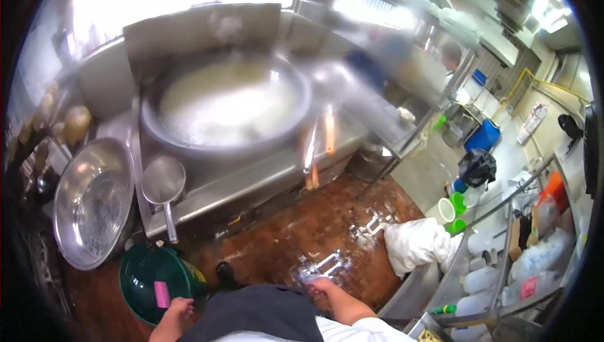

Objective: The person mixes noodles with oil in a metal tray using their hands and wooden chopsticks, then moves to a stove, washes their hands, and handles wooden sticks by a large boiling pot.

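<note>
The person's left hand [182, 306] is curled narrow at the right side of the green bin [139, 276], just beside a pink object [162, 294] seen against the bin's inside; whether the fingers grip it is unclear. The right hand [319, 287] is well to the right of the bin, loosely curled, its contents unclear. Beyond the bin, 1 ladle [163, 181] rests on the worktop [251, 175], near 1 large pan [154, 129] of pale liquid [233, 106].
</note>
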The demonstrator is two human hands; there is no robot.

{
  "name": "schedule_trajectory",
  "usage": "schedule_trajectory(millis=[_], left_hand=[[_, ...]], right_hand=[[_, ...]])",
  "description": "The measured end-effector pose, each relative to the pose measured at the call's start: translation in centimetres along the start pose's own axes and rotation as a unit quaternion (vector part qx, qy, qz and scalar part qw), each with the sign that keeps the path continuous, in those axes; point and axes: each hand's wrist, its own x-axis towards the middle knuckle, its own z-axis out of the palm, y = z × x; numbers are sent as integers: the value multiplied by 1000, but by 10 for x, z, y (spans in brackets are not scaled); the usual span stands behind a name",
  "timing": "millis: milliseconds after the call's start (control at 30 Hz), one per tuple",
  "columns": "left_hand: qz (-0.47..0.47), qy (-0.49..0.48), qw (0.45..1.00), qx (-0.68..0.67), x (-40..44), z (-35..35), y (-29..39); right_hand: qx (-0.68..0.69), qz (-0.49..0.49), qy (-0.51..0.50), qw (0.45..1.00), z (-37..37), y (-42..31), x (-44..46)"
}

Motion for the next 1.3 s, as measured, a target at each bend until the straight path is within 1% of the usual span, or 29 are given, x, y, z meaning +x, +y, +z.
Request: schedule_trajectory(millis=[33, 100, 200, 267, 333, 367, 400, 467, 500, 600, 633, 667, 767, 800, 867, 900, 967, 1100, 1200, 1300], left_hand=[[3, -1, 1000, 2, -5, -1, 12], [-122, 31, 986, -105, -16, 1, 36], [-97, 38, 984, -141, -15, 0, 37], [-101, 35, 981, -162, -9, 1, 32], [-108, 38, 976, -188, -10, 1, 26], [-110, 30, 979, -168, -13, 2, 30], [-111, 21, 982, -149, -17, 2, 34], [-112, 24, 983, -144, -26, 1, 40], [-107, 19, 986, -130, -29, 1, 37], [-106, 54, 986, -112, -19, 4, 18], [-111, 25, 986, -124, -17, 1, 11], [-114, 27, 985, -128, -16, 1, 5], [-142, 36, 982, -122, -19, 4, 1], [-141, 39, 982, -116, -22, 5, 1], [-141, 41, 983, -113, -26, 7, -1], [-150, 42, 980, -123, -28, 9, -2], [-161, 44, 977, -135, -28, 11, -8], [-161, 41, 977, -135, -24, 13, -18], [-160, 41, 979, -123, -36, 10, 0], [-148, 42, 983, -100, -32, 8, 3]], right_hand=[[1, 4, 5, 1000, -4, 6, 2], [2, 8, 12, 1000, -10, 14, 1], [12, 32, 20, 999, -12, 24, 1], [69, 37, 52, 996, -7, 28, 3], [-10, 26, 59, 998, -6, 37, 17], [38, 50, 30, 998, -5, 32, 12], [28, 48, 21, 998, -2, 25, 9], [56, 59, 3, 997, 3, 19, 7], [93, 74, -5, 993, 5, -5, -21], [110, 68, -17, 991, 4, -5, -1], [116, 98, -46, 987, -1, -9, 3], [112, 100, -49, 988, 0, -10, 5], [26, 28, 17, 999, -1, -23, 5], [24, 29, 16, 999, -1, -28, 3], [59, 32, -41, 997, -3, -39, -4], [56, 33, -41, 997, -2, -43, -7], [30, 41, 1, 999, 6, -55, -20], [30, 43, -5, 999, 10, -63, -30], [44, 56, -5, 997, 7, -53, -23], [27, 42, -8, 999, 3, -50, -27]])
